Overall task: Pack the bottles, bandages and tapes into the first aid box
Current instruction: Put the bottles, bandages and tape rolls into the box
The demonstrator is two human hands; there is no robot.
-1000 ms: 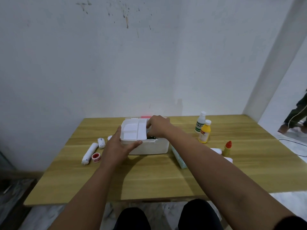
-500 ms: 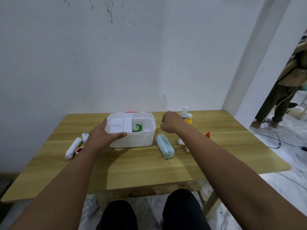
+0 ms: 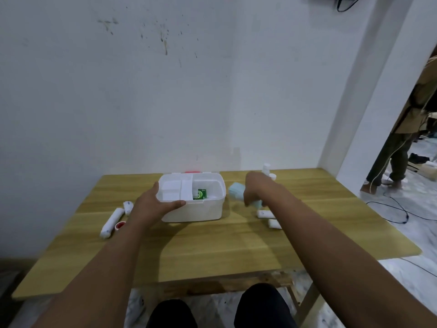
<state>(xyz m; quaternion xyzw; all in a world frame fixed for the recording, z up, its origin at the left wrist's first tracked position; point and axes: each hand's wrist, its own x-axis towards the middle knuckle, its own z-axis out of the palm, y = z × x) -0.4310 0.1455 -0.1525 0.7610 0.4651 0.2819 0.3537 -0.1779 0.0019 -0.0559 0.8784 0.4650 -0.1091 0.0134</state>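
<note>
The white first aid box [image 3: 194,210] stands open on the wooden table [image 3: 212,252], with a green packet [image 3: 200,193] and a white inner tray inside. My left hand [image 3: 153,205] grips the box's front-left rim. My right hand [image 3: 256,191] is closed around a pale blue-green pack [image 3: 236,191], lifted just right of the box. White bandage rolls [image 3: 264,214] lie under my right forearm. Behind my right hand, bottle tops [image 3: 266,167] show. Left of the box lie a long white roll [image 3: 111,222], a small roll [image 3: 128,205] and a red tape [image 3: 120,225].
A white wall rises behind the table. A person [image 3: 402,147] stands in the doorway at the right, with black cables [image 3: 399,209] on the floor. My knees show below the table's front edge.
My right hand came off the box, went right, and picked up the blue-green pack that lay on the table. My left hand stayed on the box's rim.
</note>
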